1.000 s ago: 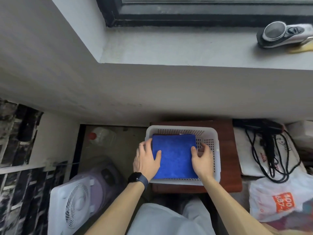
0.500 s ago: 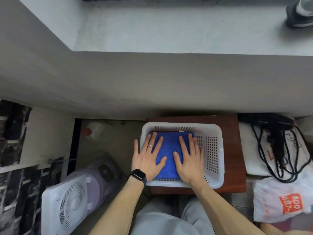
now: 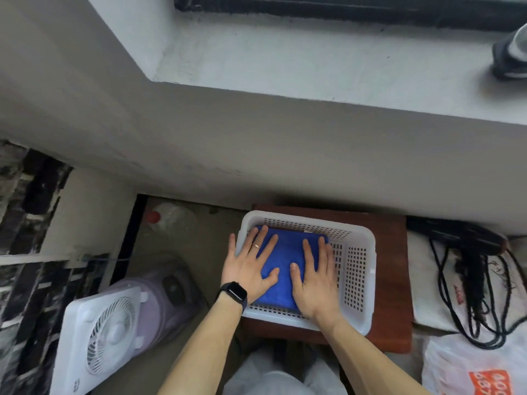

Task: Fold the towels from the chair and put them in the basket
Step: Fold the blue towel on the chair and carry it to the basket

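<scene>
A folded blue towel [image 3: 286, 252] lies flat in the left part of a white perforated basket [image 3: 356, 263]. The basket stands on a reddish-brown wooden stool [image 3: 390, 283]. My left hand [image 3: 249, 269] presses flat on the towel's left side, fingers straight and spread, some of them over the basket's left rim. On the towel's right side my right hand [image 3: 313, 275] lies flat with straight fingers. The chair is out of view.
A white box fan [image 3: 97, 343] and a purple appliance [image 3: 159, 303] stand on the floor to the left. Black cables and a hair dryer [image 3: 467, 252] lie on a white bag at the right. The wall and window sill [image 3: 313, 61] rise just behind the stool.
Both hands went from holding the towel's side edges to lying flat on top of it. The towel now sits lower and further left in the basket.
</scene>
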